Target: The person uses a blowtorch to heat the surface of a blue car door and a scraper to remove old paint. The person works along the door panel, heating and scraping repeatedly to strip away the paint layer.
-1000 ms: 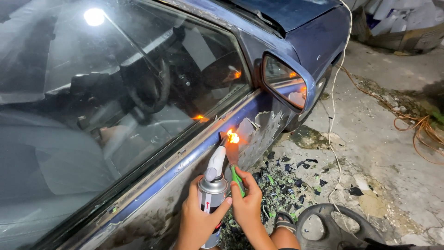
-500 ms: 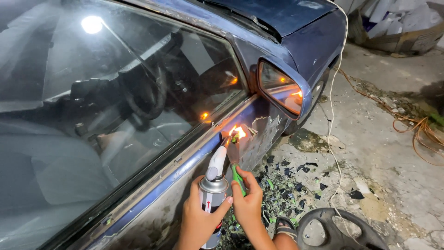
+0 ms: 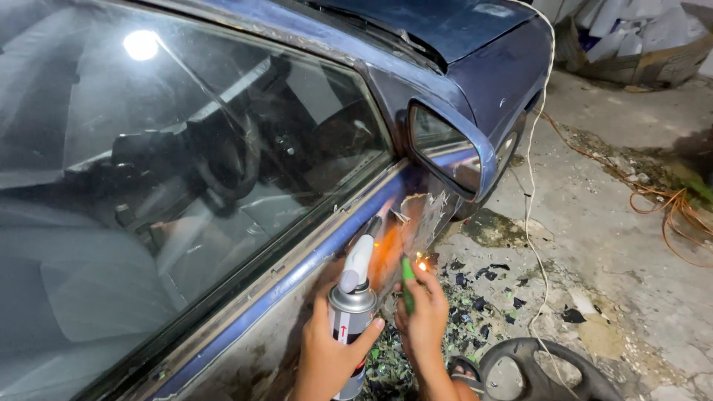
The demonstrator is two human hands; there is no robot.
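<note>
— How much room have they got there?

— Tight on the left; the car door [image 3: 245,327] fills that side, its window glass [image 3: 171,193] reaching up and the side mirror [image 3: 445,148] jutting out above the hands; to the right the concrete floor [image 3: 616,245] lies open, bar paint flakes [image 3: 475,312], a white cord [image 3: 531,223] and a steering wheel [image 3: 535,367] lying flat.

— And the hands?

— Left hand [image 3: 327,360] comes up from below, fingers wrapped around a spray can [image 3: 350,312], nozzle towards the peeling panel; just beside it the right hand [image 3: 425,315] is closed on a green lighter [image 3: 408,286], a small flame at its tip, close to the door.
</note>
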